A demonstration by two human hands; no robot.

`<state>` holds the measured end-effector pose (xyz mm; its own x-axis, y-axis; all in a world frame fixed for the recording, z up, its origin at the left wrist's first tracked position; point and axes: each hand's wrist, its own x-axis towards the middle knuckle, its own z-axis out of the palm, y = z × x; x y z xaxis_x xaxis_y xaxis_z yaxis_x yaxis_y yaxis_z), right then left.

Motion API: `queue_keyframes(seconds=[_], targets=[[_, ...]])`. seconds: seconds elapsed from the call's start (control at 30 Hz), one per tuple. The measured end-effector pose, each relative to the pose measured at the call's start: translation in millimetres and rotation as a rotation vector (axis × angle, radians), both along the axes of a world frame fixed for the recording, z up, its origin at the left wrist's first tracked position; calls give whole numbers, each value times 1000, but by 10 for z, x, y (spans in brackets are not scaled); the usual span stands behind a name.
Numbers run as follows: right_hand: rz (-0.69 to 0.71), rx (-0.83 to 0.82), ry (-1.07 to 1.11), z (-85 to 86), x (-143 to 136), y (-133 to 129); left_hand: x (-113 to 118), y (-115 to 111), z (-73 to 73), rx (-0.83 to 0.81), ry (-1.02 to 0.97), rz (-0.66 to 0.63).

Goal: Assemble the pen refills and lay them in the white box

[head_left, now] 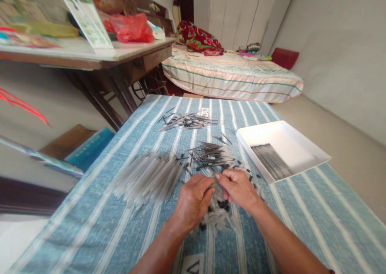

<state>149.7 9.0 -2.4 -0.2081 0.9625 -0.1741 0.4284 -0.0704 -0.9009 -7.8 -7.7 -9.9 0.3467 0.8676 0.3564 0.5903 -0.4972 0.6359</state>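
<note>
Nearest, a blue-and-white striped cloth (pixel 90 229) is seen spread over the table. Below the hands, a loose scatter of small clear plastic pieces (pixel 221 221) is mixed with short black caps (pixel 223 204). Above this scatter, the left hand (pixel 194 197) and the right hand (pixel 239 187) are brought together. On each, the thumb and forefinger are closed in a pinch, seemingly on one slender piece (pixel 215 181); it is mostly covered and too blurred to be identified. The step in hand is judged to be fine fingertip work, perhaps the joining or parting of small parts. For the next move, a light, steady grip and good end-to-end alignment would be called for, since thin parts could be bent or slipped.

To the left, a broad heap of translucent whitish plastic tubes (pixel 150 175) is laid out. Just beyond the fingertips, thin dark rods (pixel 209 152) are piled. To the right, a row of slim grey dark-ended sticks (pixel 271 161) is held along the left side of a shallow white open box (pixel 292 141). Farther off, a second bundle of thin rods (pixel 189 121) is set apart.
</note>
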Motion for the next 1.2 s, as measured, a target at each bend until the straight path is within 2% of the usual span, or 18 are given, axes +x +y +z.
queue_keyframes(seconds=[0.07,0.2,0.43,0.73,0.93,1.1,1.2], targets=[[-12,-6,13,5,-6,7,-6,3,-2,11,24,0],[-24,96,14,22,37,10,-55,21,16,-41,43,-40],[-7,174,-30,40,135,8,-98,32,55,-109,211,-107],[-21,132,-1,49,90,30,-84,23,80,-75,199,-28],[-8,148,42,43,92,78,-132,35,117,-133,79,102],[-67,180,37,-61,104,189,-172,81,104,-241,-194,300],[-68,250,-87,-139,99,298,-181,106,90,-370,-382,380]])
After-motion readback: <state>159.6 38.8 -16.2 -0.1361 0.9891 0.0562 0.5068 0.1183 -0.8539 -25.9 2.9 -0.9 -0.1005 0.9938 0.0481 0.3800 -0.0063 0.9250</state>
